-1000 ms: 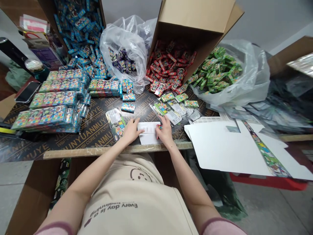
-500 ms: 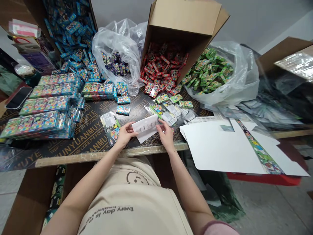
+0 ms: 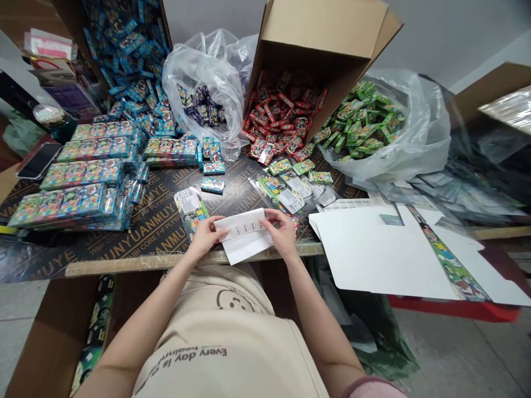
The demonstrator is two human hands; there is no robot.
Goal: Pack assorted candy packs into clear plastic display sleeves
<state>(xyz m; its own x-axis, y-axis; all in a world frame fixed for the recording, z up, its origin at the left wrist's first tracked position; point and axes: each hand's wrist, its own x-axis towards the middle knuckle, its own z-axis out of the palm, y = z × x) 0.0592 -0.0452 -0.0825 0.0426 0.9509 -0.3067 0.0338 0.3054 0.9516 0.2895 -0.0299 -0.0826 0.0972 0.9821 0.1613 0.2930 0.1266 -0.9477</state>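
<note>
Between my two hands is a white paper sheet (image 3: 246,243) with a row of small round printed marks along its upper part. My left hand (image 3: 206,236) pinches its left end, and my right hand (image 3: 282,232) grips the right end. The paper hangs over the table's front edge. Just behind my left hand lies a flat printed packet (image 3: 189,205) with a white label. Beyond my right hand are more printed packets (image 3: 286,193) with labels. A bit of something red shows beside my right fingers, mostly hidden.
Stacked multicoloured boxes (image 3: 62,202) fill the table's left. Behind stand a clear bag of purple boxes (image 3: 203,108), a carton (image 3: 323,27) spilling red boxes, and a bag of green boxes (image 3: 369,121). White card sheets (image 3: 373,249) overhang the edge at right.
The paper has come lower and closer to me, its lower part now hanging more towards my body. Both hands have stayed on its ends. The whole view has shifted slightly.
</note>
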